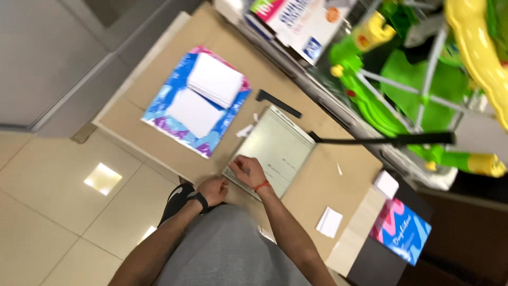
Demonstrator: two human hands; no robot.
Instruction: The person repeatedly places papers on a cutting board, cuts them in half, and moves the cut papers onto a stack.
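The right hand (247, 170) lies flat, fingers spread, on the near corner of a pale rectangular paper cutter (272, 151), whose long black lever arm (381, 140) stands raised. The left hand (212, 190) curls loosely at the board's edge; whether it grips anything cannot be told. The cutter rests on a smooth tan tabletop (328, 180), beside two white paper stacks (206, 95) on glossy blue-and-pink wrapping.

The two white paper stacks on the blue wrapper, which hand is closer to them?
Left. The left hand is just below the white paper stacks; the right hand rests farther off on the paper cutter.
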